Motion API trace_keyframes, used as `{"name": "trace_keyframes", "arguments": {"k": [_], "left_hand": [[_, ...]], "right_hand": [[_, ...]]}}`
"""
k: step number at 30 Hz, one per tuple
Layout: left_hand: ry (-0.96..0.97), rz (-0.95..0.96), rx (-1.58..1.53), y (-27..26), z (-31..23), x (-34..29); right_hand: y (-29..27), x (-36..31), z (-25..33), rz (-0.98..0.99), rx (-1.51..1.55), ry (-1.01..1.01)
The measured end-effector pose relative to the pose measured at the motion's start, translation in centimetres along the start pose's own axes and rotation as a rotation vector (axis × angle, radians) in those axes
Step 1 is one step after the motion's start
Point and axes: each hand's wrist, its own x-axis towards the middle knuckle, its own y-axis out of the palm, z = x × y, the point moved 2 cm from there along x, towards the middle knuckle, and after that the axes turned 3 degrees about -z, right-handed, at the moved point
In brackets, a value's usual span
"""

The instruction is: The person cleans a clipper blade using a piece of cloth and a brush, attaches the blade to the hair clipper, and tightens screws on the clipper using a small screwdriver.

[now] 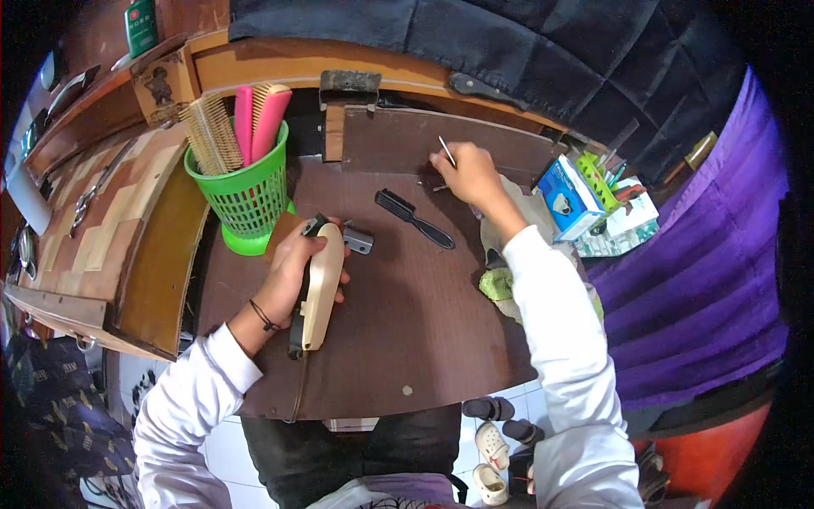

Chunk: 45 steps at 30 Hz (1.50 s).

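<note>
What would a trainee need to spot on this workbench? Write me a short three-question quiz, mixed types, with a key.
1. True or false: the left hand holds the cream hair clipper by its body.
2. Multiple choice: the green mesh basket holds A) scissors B) combs C) bottles.
3. Fill in: the black cleaning brush lies on the brown table between the clipper and the ____ hand.

Key
1. True; the metal blade end points away from the person.
2. B; pink and tan combs stand upright in it.
3. Right; its fingers pinch a thin metal tool near the table's far edge.
</note>
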Motion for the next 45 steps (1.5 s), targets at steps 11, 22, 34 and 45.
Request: {"name": "trace_keyframes", "arguments": {"k": [11, 22, 34, 45], "left_hand": [[0.053, -0.025, -0.110, 0.2, 1.8, 0.4], [0.013, -0.022, -0.014, 1.0, 0.9, 0.2], [0.014, 0.127, -0.467, -2.5, 0.4, 0.1], [0.040, 0.062, -0.586, -3.8, 0.5, -1.0]], "right_hand": [[-15.9, -14.1, 19.2, 0.476, 1.060, -0.605], [-15.1, -15.3, 18.9, 0.472, 1.167, -0.634], [-0.8, -10.4, 10.8, 0.977, 1.631, 0.502], [2.5, -13.3, 10.0, 1.086, 1.685, 0.407]]}}
